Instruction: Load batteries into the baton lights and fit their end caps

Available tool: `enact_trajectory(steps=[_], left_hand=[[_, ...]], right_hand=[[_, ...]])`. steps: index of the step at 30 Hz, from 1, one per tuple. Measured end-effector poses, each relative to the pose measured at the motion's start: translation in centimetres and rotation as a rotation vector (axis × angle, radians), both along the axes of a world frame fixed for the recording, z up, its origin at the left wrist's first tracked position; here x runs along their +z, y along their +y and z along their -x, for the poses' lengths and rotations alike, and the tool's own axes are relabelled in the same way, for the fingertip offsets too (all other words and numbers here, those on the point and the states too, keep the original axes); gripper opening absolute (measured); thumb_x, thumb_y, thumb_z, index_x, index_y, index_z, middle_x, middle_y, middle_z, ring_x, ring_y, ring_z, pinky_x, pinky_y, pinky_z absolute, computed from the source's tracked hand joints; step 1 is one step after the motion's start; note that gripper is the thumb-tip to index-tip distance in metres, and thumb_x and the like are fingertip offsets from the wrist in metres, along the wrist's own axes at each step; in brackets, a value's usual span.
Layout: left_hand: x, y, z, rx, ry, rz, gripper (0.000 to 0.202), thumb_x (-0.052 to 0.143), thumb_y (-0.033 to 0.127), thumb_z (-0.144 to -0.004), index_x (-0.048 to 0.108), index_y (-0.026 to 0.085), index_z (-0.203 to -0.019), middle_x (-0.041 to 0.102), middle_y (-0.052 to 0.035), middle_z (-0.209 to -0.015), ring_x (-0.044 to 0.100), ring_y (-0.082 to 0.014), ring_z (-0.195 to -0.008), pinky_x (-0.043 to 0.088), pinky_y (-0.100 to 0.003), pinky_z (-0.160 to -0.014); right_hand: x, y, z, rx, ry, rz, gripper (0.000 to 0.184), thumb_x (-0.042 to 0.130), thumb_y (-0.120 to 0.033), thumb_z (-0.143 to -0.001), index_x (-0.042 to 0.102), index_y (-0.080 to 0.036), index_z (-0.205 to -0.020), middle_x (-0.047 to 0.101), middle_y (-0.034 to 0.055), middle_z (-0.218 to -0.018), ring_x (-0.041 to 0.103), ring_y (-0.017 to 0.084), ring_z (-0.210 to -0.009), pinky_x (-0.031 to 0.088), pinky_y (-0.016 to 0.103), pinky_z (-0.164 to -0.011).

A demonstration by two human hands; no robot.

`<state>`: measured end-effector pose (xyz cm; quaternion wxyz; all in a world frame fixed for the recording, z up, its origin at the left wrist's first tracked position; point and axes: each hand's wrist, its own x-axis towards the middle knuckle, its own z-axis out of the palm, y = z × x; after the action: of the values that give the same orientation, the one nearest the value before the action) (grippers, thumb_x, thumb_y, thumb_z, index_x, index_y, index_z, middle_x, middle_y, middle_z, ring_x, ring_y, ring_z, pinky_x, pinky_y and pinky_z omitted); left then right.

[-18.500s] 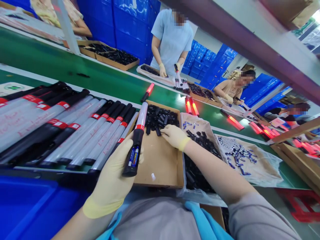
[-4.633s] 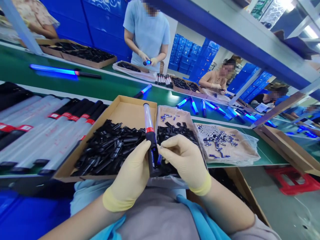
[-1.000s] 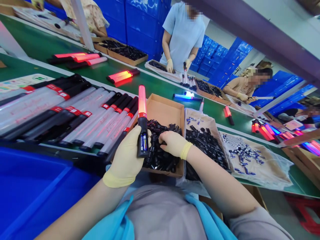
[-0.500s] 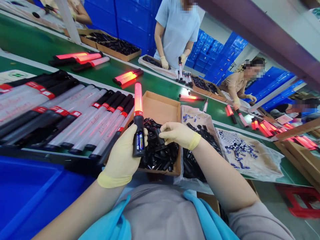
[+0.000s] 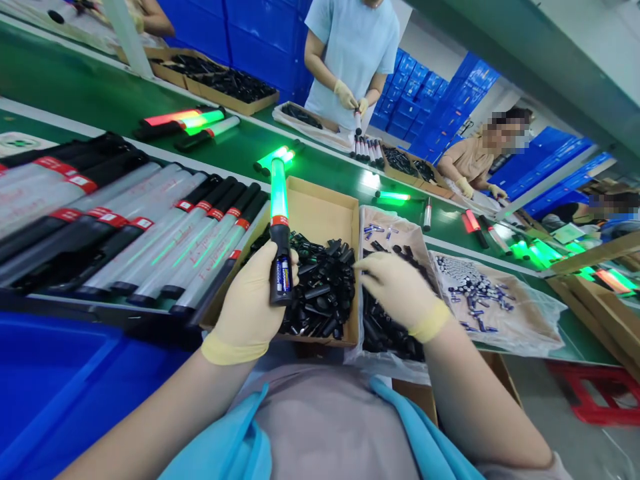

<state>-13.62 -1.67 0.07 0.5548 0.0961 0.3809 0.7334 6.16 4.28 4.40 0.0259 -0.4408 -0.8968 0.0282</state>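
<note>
In my left hand [image 5: 247, 300] a light baton [image 5: 279, 193] stands almost upright, its clear tube glowing green above a red band. The black handle of this baton faces me with its battery bay uncovered, and blue batteries [image 5: 283, 273] show inside. My right hand [image 5: 397, 290] hovers over the plastic-lined box of black parts [image 5: 385, 333], fingertips by the wall it shares with the cardboard box. Its fingers are loosely bent and slightly apart, with nothing visible in them. Small black plastic pieces [image 5: 320, 293] fill the cardboard box [image 5: 320, 207] behind the baton.
Unlit batons [image 5: 200, 247] lie in a row at left, above a blue bin [image 5: 55, 373]. To the right, a lined tray [image 5: 530, 327] holds loose batteries. Lit batons [image 5: 395, 196] rest on the green belt [image 5: 330, 163]. Co-workers [image 5: 350, 53] work across it.
My right hand has moved right and slightly down, away from the baton. The baton's light has turned from red to green, as have several on the belt. My left hand keeps its grip.
</note>
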Motion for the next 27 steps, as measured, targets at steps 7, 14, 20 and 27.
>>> enact_trajectory(steps=[7, 14, 20, 27], left_hand=[[0.1, -0.6, -0.1, 0.004, 0.043, -0.003, 0.016, 0.055, 0.026, -0.095, 0.063, 0.015, -0.086, 0.062, -0.0026, -0.075, 0.053, -0.0098, -0.059, 0.046, -0.018, -0.053], [0.3, -1.2, 0.8, 0.04, 0.012, 0.013, 0.02, 0.053, 0.026, -0.096, 0.063, 0.014, -0.083, 0.06, -0.0019, -0.073, 0.052, -0.0087, -0.057, 0.046, -0.017, -0.053], [-0.4, -0.4, 0.7, -0.013, 0.004, -0.001, 0.018, 0.056, 0.027, -0.094, 0.065, 0.016, -0.082, 0.061, -0.0017, -0.074, 0.053, -0.0094, -0.057, 0.047, -0.018, -0.051], [-2.2, -1.1, -0.5, -0.108, 0.46, -0.128, 0.017, 0.069, 0.017, -0.082, 0.077, 0.021, -0.097, 0.074, -0.0062, -0.099, 0.067, -0.0203, -0.1, 0.055, -0.026, -0.091]], right_hand=[[-4.4, 1.4, 6.9, 0.261, -0.182, 0.165, 0.016, 0.061, -0.02, -0.092, 0.074, -0.015, -0.101, 0.073, 0.0152, -0.103, 0.065, 0.03, -0.101, 0.048, 0.039, -0.086], [-4.1, 2.1, 5.4, 0.262, 0.014, 0.342, 0.006, 0.07, -0.017, -0.086, 0.067, -0.016, -0.092, 0.068, 0.0043, -0.091, 0.062, 0.018, -0.084, 0.048, 0.029, -0.077], [-3.3, 1.4, 3.5, 0.039, 0.736, 1.018, 0.043, 0.069, -0.024, -0.085, 0.058, -0.018, -0.126, 0.055, -0.006, -0.078, 0.058, 0.009, -0.064, 0.052, 0.022, -0.062], [-1.8, -0.7, 3.3, -0.061, 1.154, 1.026, 0.034, 0.076, -0.038, -0.078, 0.062, -0.023, -0.106, 0.064, -0.0025, -0.082, 0.065, 0.013, -0.071, 0.057, 0.029, -0.07]])
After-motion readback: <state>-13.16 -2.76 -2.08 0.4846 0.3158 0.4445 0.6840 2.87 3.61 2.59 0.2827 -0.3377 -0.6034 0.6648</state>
